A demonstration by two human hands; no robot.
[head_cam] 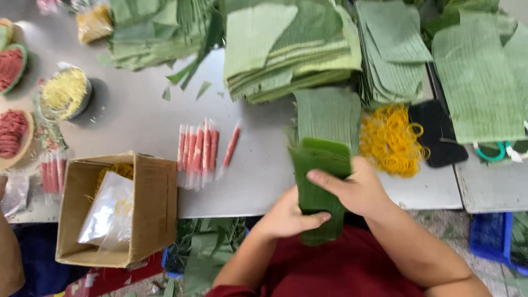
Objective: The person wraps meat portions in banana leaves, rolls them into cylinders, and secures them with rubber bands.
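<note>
Both my hands hold a folded dark green banana leaf bundle at the near edge of the grey table. My left hand grips its lower part from the left. My right hand lies over its right side, index finger stretched across the leaf. Just beyond the bundle lies a stack of paler cut leaf pieces. A heap of yellow rubber bands sits right of it.
Piles of cut banana leaves fill the table's far side. Several thin red sticks in clear wrappers lie mid-table. A cardboard box with plastic bags stands at the left. Bowls of yellow shreds and red filling are far left.
</note>
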